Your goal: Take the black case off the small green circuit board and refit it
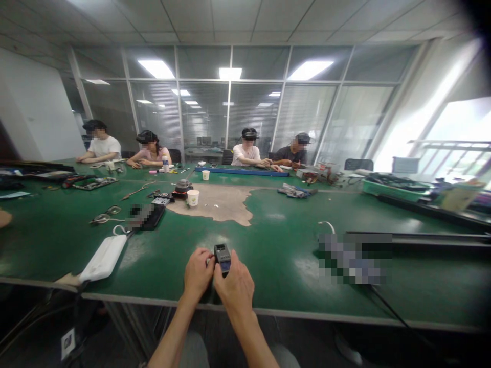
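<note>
Near the front edge of the green table (280, 240) is a small dark grey box-shaped device (221, 251) with a dark window at its top end, a row of small buttons and a bluish lower part. My right hand (236, 283) is closed around its right side, thumb and fingers on the lower end. At the device's left edge, my left hand (197, 273) has its fingers curled and pinched together. A tiny pale spot shows by the left fingertips; what they hold, if anything, is too small to make out. The device's lower end is partly hidden by the right hand.
A white power strip (104, 257) lies to the left, with glasses (106, 215) beyond it. A paper cup (193, 197) stands on the brown patch (230, 202). Gloves (294, 190) and a green crate (397, 189) are farther right. Several people sit across the table.
</note>
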A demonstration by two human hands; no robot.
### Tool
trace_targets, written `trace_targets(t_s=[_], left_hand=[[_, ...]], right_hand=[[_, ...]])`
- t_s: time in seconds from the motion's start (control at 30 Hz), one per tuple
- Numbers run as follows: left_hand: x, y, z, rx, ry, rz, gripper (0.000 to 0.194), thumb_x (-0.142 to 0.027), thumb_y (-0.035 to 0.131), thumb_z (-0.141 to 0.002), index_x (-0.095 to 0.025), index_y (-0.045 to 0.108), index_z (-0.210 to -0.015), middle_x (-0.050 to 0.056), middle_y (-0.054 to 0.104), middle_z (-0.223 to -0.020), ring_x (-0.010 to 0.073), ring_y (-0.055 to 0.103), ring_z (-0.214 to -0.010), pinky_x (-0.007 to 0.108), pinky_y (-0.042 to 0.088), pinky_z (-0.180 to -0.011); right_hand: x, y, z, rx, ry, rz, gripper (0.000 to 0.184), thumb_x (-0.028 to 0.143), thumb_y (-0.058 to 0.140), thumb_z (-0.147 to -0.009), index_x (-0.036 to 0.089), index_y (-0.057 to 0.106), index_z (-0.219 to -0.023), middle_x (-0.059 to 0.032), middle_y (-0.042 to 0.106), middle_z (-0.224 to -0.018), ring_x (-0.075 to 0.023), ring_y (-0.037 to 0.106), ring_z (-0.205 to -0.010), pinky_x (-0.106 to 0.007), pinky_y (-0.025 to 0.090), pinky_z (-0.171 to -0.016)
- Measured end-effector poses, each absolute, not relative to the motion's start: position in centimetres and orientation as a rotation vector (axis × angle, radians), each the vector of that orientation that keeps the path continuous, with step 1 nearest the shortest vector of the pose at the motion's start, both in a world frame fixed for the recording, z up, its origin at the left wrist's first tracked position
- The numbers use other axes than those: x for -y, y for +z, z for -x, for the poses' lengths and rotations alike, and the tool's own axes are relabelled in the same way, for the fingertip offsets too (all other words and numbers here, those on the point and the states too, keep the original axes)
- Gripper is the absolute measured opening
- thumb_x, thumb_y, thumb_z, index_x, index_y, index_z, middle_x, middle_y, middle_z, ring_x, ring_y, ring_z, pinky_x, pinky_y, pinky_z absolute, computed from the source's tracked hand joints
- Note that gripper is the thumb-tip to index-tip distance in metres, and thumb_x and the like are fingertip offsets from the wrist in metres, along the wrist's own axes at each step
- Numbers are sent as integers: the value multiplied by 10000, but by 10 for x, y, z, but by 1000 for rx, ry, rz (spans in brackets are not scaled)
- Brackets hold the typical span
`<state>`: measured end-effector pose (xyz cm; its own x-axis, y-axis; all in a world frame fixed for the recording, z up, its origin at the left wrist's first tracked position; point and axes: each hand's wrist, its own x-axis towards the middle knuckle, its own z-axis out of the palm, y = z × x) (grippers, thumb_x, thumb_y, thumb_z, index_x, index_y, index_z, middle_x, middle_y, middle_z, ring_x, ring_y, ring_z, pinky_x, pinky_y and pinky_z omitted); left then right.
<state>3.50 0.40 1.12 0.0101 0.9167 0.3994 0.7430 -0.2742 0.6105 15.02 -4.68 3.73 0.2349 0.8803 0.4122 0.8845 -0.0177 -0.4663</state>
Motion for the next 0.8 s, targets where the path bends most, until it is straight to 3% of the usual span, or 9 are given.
trace_targets(t_s=[0.2,0.5,0.8], left_hand=[[-4,11,-35,-1739,1124,-2064,208,-263,500,-878,-204,697,-847,50,623,-1003,147,572,-922,264,430,-841],[-3,10,-36,-1746,1139,-2084,203,-262,502,-874,-201,695,-852,50,622,-991,151,570,-930,268,432,-859],[-3,10,-36,-1736,1144,-2071,219,-279,498,-881,-204,701,-845,49,626,-1003,154,574,-944,284,430,-886]], right_hand=[[46,37,-151,1613,31,1855,551,357,512,-855,65,483,-1321,-162,659,-1111,-283,622,-1010,-349,437,-857],[41,80,-170,1485,-4,1649,602,426,499,-866,109,438,-1375,-160,631,-1186,-266,609,-1068,-338,437,-898],[39,35,-215,1451,-2,1792,639,432,497,-856,84,418,-1386,-173,639,-1167,-277,625,-1035,-364,455,-888]])
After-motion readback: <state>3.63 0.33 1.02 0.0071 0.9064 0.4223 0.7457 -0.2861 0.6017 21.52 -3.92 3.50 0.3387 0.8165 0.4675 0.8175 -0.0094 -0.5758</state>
